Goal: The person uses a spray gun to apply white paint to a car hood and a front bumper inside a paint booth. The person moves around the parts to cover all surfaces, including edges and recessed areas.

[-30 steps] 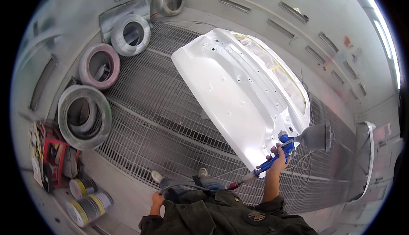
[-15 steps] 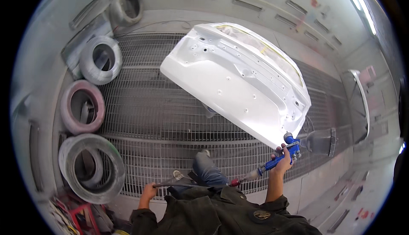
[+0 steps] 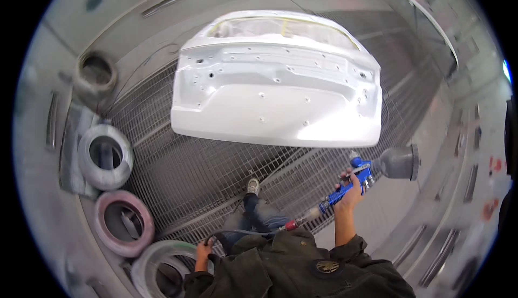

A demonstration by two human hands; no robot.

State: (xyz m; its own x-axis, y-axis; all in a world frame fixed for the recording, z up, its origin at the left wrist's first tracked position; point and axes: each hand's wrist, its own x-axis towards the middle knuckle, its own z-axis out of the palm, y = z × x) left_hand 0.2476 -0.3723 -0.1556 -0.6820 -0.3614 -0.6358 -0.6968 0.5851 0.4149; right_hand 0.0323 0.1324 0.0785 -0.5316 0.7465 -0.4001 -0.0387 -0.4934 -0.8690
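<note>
My right hand [image 3: 349,194] is wrapped round the handle of a blue spray gun [image 3: 338,191], with a dark translucent paint cup [image 3: 398,162] on its right side. The gun's nozzle is just below the lower right corner of a white car tailgate [image 3: 237,109], apart from it. Yellow masking tape and covering film show round the tailgate's window opening. My left hand [image 3: 203,249] is closed on the grey air hose [image 3: 232,232], which runs across my waist to a red coupling [image 3: 292,224] at the gun's base. What holds the tailgate up is hidden behind it.
Metal floor grating [image 3: 199,174] lies under the tailgate and my feet. Along the left wall are a white-dusted tyre [image 3: 125,155], a pinkish tyre [image 3: 102,230], a greenish one [image 3: 141,271] and another further back [image 3: 111,85]. A curved white trim piece [image 3: 434,18] is at the far right.
My view has turned, so the tailgate now looks nearly level and further left. The spray gun is slightly lower and more to the left, still in my right hand. My left hand keeps hold of the hose.
</note>
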